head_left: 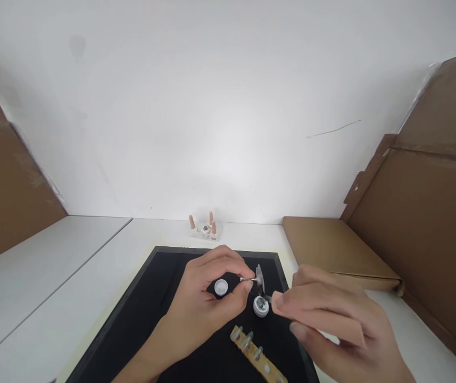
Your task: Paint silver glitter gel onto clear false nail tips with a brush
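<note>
My left hand (212, 298) pinches a short metal stem (247, 279) between thumb and fingers. At the end of the stem stands a flat, greyish oval piece (260, 279), seen nearly edge-on. My right hand (335, 319) is closed around a brush with a long pink cap-like handle (323, 321). Its dark tip meets the lower edge of the oval piece, as far as I can see. Just below sits an uncovered white jar (261, 307) with something shiny and silvery inside. A round white lid (221, 288) lies behind my left thumb.
A yellowish strip (257, 354) carrying several grey pegs lies on the black mat (188, 340). At the back, a clear holder (218, 232) has several pink-capped bottles (191, 222). A flat cardboard box (335, 244) rests at right, and cardboard panels (431, 223) flank the table.
</note>
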Action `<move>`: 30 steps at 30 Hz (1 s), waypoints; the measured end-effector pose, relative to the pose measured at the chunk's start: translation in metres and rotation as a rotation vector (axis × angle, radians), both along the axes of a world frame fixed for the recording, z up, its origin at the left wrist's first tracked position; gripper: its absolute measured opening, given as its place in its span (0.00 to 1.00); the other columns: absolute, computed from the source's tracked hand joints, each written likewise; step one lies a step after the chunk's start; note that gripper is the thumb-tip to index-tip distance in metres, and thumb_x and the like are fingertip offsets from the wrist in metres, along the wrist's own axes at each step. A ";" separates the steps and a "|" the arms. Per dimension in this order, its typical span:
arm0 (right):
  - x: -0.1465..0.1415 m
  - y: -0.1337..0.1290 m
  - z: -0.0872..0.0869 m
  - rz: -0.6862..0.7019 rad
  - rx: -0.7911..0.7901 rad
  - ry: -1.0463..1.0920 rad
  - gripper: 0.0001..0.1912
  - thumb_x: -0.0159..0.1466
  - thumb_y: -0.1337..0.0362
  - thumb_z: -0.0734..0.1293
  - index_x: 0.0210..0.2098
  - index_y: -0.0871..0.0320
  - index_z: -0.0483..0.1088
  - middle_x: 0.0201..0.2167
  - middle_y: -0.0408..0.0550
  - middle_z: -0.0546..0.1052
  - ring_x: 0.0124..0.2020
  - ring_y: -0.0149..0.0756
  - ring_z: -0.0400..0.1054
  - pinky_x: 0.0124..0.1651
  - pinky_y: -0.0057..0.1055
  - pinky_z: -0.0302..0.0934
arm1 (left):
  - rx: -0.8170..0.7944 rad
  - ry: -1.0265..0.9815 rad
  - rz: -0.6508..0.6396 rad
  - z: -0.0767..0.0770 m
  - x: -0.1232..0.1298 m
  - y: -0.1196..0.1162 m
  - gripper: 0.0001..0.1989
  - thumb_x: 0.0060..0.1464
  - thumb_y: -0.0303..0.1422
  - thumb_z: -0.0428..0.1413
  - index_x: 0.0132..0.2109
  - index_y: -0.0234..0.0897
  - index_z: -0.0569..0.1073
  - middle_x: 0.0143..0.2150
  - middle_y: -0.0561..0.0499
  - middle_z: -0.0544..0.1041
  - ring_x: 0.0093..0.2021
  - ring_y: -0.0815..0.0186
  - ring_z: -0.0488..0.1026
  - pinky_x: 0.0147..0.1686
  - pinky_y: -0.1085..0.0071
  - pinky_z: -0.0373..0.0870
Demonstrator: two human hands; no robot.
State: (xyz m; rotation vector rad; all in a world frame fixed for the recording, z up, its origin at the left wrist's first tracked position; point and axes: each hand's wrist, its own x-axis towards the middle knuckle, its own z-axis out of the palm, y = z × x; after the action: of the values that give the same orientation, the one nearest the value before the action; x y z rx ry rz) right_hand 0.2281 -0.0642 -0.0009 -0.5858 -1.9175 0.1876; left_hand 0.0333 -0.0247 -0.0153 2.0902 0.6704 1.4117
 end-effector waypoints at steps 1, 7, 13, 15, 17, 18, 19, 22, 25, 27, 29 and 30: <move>0.000 0.000 0.001 0.010 -0.008 -0.006 0.19 0.52 0.83 0.61 0.36 0.58 0.74 0.24 0.42 0.79 0.21 0.28 0.64 0.21 0.28 0.58 | 0.004 0.001 0.002 0.000 0.000 0.000 0.09 0.52 0.18 0.57 0.35 0.36 0.77 0.31 0.52 0.76 0.31 0.71 0.74 0.32 0.77 0.70; 0.001 0.002 0.000 0.005 0.118 0.090 0.21 0.55 0.83 0.62 0.41 0.57 0.75 0.28 0.44 0.81 0.25 0.30 0.64 0.23 0.28 0.61 | 0.058 0.010 0.027 -0.002 0.000 0.001 0.08 0.52 0.18 0.57 0.34 0.34 0.77 0.30 0.50 0.75 0.30 0.70 0.74 0.31 0.76 0.70; -0.001 0.004 -0.004 -0.021 0.074 0.065 0.21 0.57 0.82 0.64 0.44 0.56 0.75 0.33 0.45 0.81 0.27 0.30 0.65 0.24 0.27 0.64 | 0.109 0.025 0.042 -0.003 0.002 0.000 0.07 0.52 0.19 0.57 0.35 0.35 0.77 0.30 0.50 0.75 0.30 0.68 0.74 0.27 0.75 0.69; -0.002 0.004 -0.003 0.003 0.092 0.065 0.21 0.56 0.83 0.63 0.43 0.57 0.74 0.32 0.44 0.81 0.26 0.30 0.65 0.24 0.27 0.64 | 0.112 0.023 0.035 -0.003 0.002 0.000 0.08 0.53 0.19 0.57 0.36 0.35 0.76 0.31 0.50 0.75 0.31 0.68 0.74 0.28 0.75 0.69; -0.001 0.004 -0.002 0.026 0.078 0.050 0.20 0.56 0.82 0.63 0.42 0.57 0.74 0.30 0.45 0.81 0.25 0.30 0.66 0.24 0.27 0.63 | 0.113 0.025 0.027 -0.002 0.002 0.000 0.08 0.53 0.19 0.57 0.36 0.35 0.76 0.31 0.50 0.75 0.31 0.68 0.74 0.29 0.75 0.70; 0.000 0.004 -0.002 0.034 0.065 0.036 0.19 0.56 0.82 0.63 0.42 0.57 0.74 0.30 0.45 0.81 0.25 0.30 0.66 0.23 0.28 0.62 | 0.112 0.029 0.023 -0.002 0.002 0.000 0.08 0.53 0.19 0.57 0.36 0.35 0.76 0.31 0.50 0.75 0.31 0.69 0.74 0.29 0.76 0.70; 0.001 0.004 -0.001 0.039 0.044 0.025 0.19 0.56 0.82 0.63 0.41 0.58 0.75 0.29 0.45 0.81 0.24 0.30 0.66 0.23 0.28 0.62 | 0.112 0.033 0.022 -0.001 0.002 -0.001 0.08 0.53 0.19 0.57 0.35 0.35 0.76 0.31 0.50 0.75 0.31 0.69 0.74 0.29 0.76 0.70; 0.003 0.003 0.000 0.073 -0.027 0.002 0.20 0.54 0.82 0.63 0.38 0.56 0.75 0.27 0.44 0.81 0.22 0.30 0.66 0.22 0.29 0.60 | 0.110 0.040 0.027 0.000 0.002 -0.001 0.08 0.53 0.19 0.57 0.36 0.35 0.77 0.31 0.50 0.75 0.30 0.69 0.74 0.28 0.75 0.70; 0.005 0.003 0.001 0.119 -0.071 0.011 0.21 0.53 0.82 0.63 0.39 0.54 0.75 0.28 0.43 0.81 0.22 0.30 0.65 0.22 0.29 0.60 | 0.103 0.041 0.036 -0.001 0.000 -0.001 0.08 0.53 0.19 0.57 0.36 0.36 0.77 0.31 0.50 0.75 0.30 0.68 0.74 0.27 0.75 0.69; 0.006 0.003 0.000 0.126 -0.052 0.028 0.21 0.55 0.80 0.64 0.42 0.54 0.76 0.30 0.44 0.81 0.23 0.31 0.66 0.23 0.29 0.61 | 0.087 0.045 0.036 -0.003 -0.001 -0.001 0.08 0.54 0.20 0.57 0.37 0.36 0.76 0.32 0.50 0.75 0.31 0.68 0.74 0.27 0.75 0.69; 0.007 0.004 -0.002 0.092 -0.024 0.060 0.20 0.58 0.78 0.66 0.45 0.53 0.76 0.31 0.46 0.81 0.25 0.33 0.67 0.23 0.30 0.63 | 0.070 0.044 0.032 -0.004 -0.002 -0.001 0.08 0.54 0.20 0.57 0.37 0.37 0.76 0.32 0.50 0.75 0.32 0.67 0.75 0.29 0.74 0.70; 0.007 0.004 -0.003 0.063 -0.018 0.069 0.20 0.59 0.77 0.66 0.47 0.52 0.76 0.32 0.46 0.81 0.26 0.34 0.68 0.23 0.30 0.63 | 0.063 0.040 0.029 -0.004 -0.003 -0.001 0.08 0.54 0.20 0.57 0.37 0.37 0.76 0.32 0.50 0.75 0.32 0.66 0.75 0.30 0.74 0.70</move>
State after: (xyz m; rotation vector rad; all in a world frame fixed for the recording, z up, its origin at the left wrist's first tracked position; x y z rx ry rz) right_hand 0.2351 -0.0603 -0.0039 -0.5249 -1.8699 0.2630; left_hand 0.0307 -0.0261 -0.0196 2.1714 0.6833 1.4274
